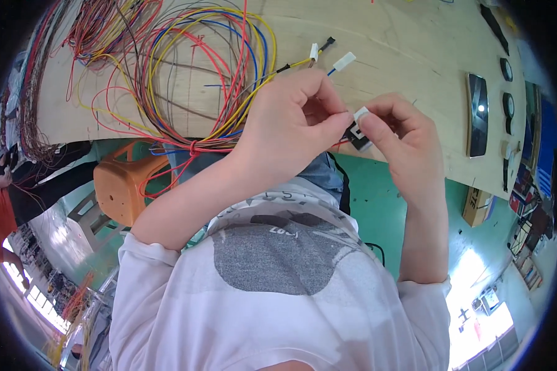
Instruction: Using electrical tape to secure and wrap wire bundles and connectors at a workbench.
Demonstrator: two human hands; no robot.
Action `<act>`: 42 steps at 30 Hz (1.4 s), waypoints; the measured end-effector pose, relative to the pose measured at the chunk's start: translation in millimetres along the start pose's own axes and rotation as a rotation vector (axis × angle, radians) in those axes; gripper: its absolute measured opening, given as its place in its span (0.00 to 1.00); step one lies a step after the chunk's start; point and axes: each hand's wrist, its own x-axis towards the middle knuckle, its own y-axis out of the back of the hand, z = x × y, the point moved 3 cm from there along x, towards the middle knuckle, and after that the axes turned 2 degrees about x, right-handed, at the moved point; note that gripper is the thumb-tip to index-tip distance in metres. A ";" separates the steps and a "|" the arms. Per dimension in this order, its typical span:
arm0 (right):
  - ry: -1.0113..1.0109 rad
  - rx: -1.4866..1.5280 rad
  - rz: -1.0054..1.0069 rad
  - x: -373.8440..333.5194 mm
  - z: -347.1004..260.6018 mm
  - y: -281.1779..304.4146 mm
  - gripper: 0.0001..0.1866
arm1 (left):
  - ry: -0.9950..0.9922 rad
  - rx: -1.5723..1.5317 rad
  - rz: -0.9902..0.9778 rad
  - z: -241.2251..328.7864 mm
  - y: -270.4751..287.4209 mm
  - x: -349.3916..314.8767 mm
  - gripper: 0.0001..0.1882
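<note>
My right hand (408, 139) pinches a small white plastic connector (361, 115) between thumb and fingers near the table's front edge. My left hand (297, 120) meets it there, thumb and forefinger closed at the connector's side; what they hold is hidden. Just below the fingertips shows a small black block (360, 143), with a red wire beside it. A large coil of red, yellow, blue and brown wires (213, 141) lies left of my hands, tied with red. Beyond my left hand its ends carry white connectors (345, 61) and a black connector (330, 41).
More bundled wires (99, 31) lie at the back left of the wooden table (408, 68), and long wires (31, 117) hang over its left end. A phone-like dark slab (477, 114) rests at the right. An orange stool (114, 188) and another person (0, 204) are at the left.
</note>
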 end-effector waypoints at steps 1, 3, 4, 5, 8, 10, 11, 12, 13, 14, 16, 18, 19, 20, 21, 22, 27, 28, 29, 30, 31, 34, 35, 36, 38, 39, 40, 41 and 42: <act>-0.045 0.099 -0.033 0.4 -0.8 -0.6 0.08 | -0.005 -0.002 0.009 -0.2 1.5 -0.3 0.06; -0.089 0.194 -0.072 0.0 -1.2 -3.1 0.07 | 0.136 -0.083 0.033 -5.8 2.8 -0.2 0.06; -0.102 0.274 -0.069 -1.1 0.5 -4.6 0.07 | 0.133 -0.086 0.038 -7.0 2.1 -0.1 0.06; -0.115 0.356 -0.066 -2.2 2.3 -6.0 0.07 | 0.165 -0.143 0.050 -9.7 0.9 -0.1 0.05; -0.197 0.474 -0.011 -5.2 7.7 -9.9 0.08 | 0.159 -0.184 0.069 -13.8 -2.1 -0.1 0.05; -0.207 0.524 0.001 -7.3 8.7 -11.5 0.09 | 0.124 -0.163 0.075 -10.4 -3.5 -0.9 0.04; -0.215 0.575 0.011 -8.2 8.8 -11.9 0.09 | 0.231 -0.134 0.013 -7.9 -5.8 -1.6 0.05; -0.213 0.576 0.014 -9.3 7.7 -12.6 0.09 | 0.336 -0.104 -0.049 -7.7 -7.8 -3.9 0.06; -0.214 0.579 0.026 -10.3 5.9 -12.8 0.09 | 0.335 -0.102 -0.052 -9.0 -7.3 -6.9 0.06; -0.214 0.582 0.037 -11.4 4.2 -12.9 0.10 | 0.161 0.071 -0.027 -6.8 -4.9 -9.5 0.07; -0.207 0.590 0.057 -9.2 2.6 -13.7 0.09 | -0.005 0.233 -0.003 -3.5 -4.3 -11.9 0.08; -0.191 0.599 0.072 -8.3 4.5 -12.9 0.09 | -0.209 0.450 0.035 5.5 -6.4 -16.3 0.12; -0.245 0.581 0.104 -9.1 10.6 -11.4 0.09 | -0.210 0.452 0.037 4.0 -9.1 -17.7 0.12; -0.300 0.563 0.136 -10.0 14.7 -10.5 0.09 | -0.288 0.505 0.080 2.7 -12.9 -18.8 0.14; -0.299 0.563 0.135 -11.0 13.5 -13.2 0.09 | -0.365 0.559 0.122 2.3 -15.5 -19.8 0.16; -0.270 0.573 0.176 -12.5 11.0 -16.4 0.10 | -0.344 0.563 0.120 0.4 -15.9 -19.1 0.17; -0.158 0.092 0.137 -10.5 -1.0 -7.1 0.11 | -0.339 0.576 0.041 -1.3 -9.8 -14.5 0.15; -0.164 -0.033 0.018 -8.3 -6.3 -2.2 0.12 | -0.363 0.587 0.030 -0.7 -9.0 -14.3 0.14; -0.169 -0.159 -0.103 -6.9 -8.7 0.7 0.12 | -0.364 0.587 0.031 1.6 -7.3 -14.7 0.14; -0.170 -0.159 -0.100 -6.3 -8.4 5.5 0.12 | -0.334 0.584 -0.039 4.3 -8.1 -14.7 0.15; -0.168 -0.110 -0.178 -5.8 -8.0 7.1 0.12 | -0.303 0.581 -0.108 5.9 -9.1 -15.0 0.15; -0.167 0.069 -0.208 -6.7 -6.7 3.6 0.11 | -0.411 0.675 -0.096 11.6 -9.1 -16.9 0.16; -0.169 0.200 -0.158 -7.4 -5.7 1.7 0.11 | -0.411 0.676 -0.094 8.7 -9.8 -16.3 0.16; -0.167 0.200 -0.161 -8.6 -4.6 -2.4 0.11 | -0.439 0.662 -0.058 5.3 -10.4 -15.9 0.18; -0.148 0.383 -0.054 -10.5 -3.5 -6.9 0.08 | -0.466 0.650 -0.020 5.2 -13.2 -15.0 0.20; -0.148 0.386 -0.056 -10.9 -3.3 -9.7 0.08 | -0.303 0.630 -0.004 6.8 -14.0 -12.8 0.22; -0.113 0.427 -0.021 -10.9 -4.0 -10.8 0.07 | -0.141 0.607 0.012 5.4 -13.1 -11.4 0.24; -0.079 0.469 0.015 -11.3 -4.4 -10.9 0.06 | -0.140 0.608 0.012 4.6 -11.5 -10.1 0.24; -0.078 0.466 0.015 -13.1 -4.8 -9.8 0.06 | 0.069 0.415 -0.066 -2.2 -10.0 -7.5 0.25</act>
